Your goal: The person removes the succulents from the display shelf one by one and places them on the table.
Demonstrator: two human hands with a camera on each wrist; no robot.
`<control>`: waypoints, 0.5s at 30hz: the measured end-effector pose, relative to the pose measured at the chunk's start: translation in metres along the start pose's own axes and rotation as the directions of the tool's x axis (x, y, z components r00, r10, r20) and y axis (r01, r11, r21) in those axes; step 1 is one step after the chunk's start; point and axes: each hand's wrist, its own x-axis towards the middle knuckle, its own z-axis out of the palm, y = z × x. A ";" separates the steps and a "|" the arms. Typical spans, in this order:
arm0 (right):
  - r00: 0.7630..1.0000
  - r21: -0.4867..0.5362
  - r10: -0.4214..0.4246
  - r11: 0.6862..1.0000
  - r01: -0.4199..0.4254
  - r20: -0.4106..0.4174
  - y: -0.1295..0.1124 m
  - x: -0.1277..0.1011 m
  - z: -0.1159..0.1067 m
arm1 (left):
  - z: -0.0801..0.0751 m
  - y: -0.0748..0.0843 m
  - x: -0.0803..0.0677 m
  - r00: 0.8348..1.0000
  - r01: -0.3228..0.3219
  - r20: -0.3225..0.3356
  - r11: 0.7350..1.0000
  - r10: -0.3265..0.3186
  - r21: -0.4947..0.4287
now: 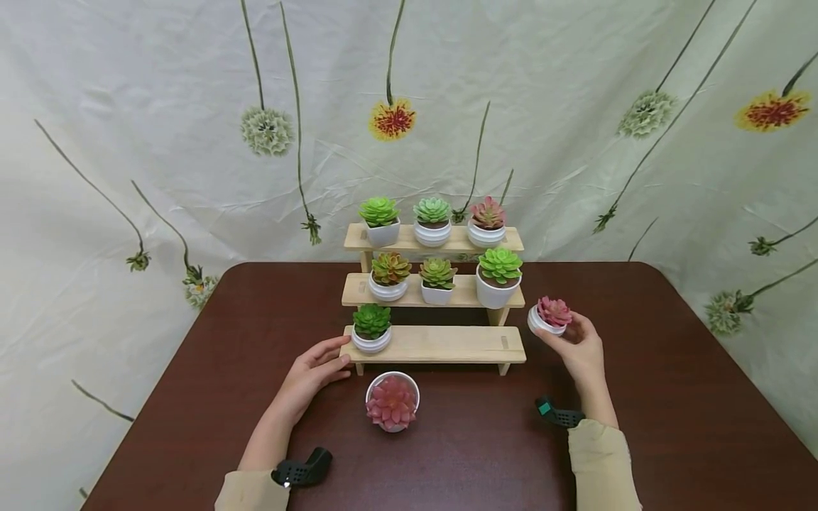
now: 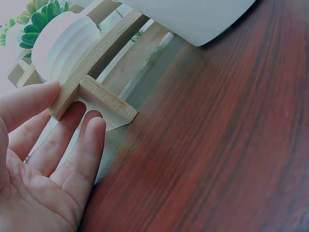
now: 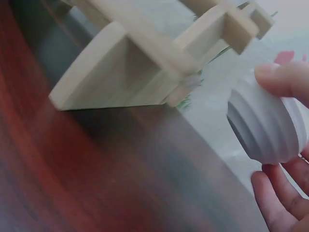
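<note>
Left hand [image 1: 312,370]: its fingers, partly bent, held the left end of the lowest board of a three-tier pale wooden shelf [image 1: 447,344] at the frame's centre.
Right hand [image 1: 580,345]: its fingers were bent around a white ribbed round pot with pink succulent [image 1: 548,318], tilted, right of the frame's centre, apart from the shelf.
Worktop [image 1: 486,440]: it was dark red-brown, under the shelf.

Plants [image 1: 437,273] on stand [image 1: 447,343], one plant [image 1: 391,402] before
</note>
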 end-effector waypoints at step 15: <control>0.999 -0.047 0.027 0.998 -0.029 -0.039 0.012 0.004 0.015 | -0.001 0.000 0.000 1.000 -0.001 0.007 1.000 0.001 -0.010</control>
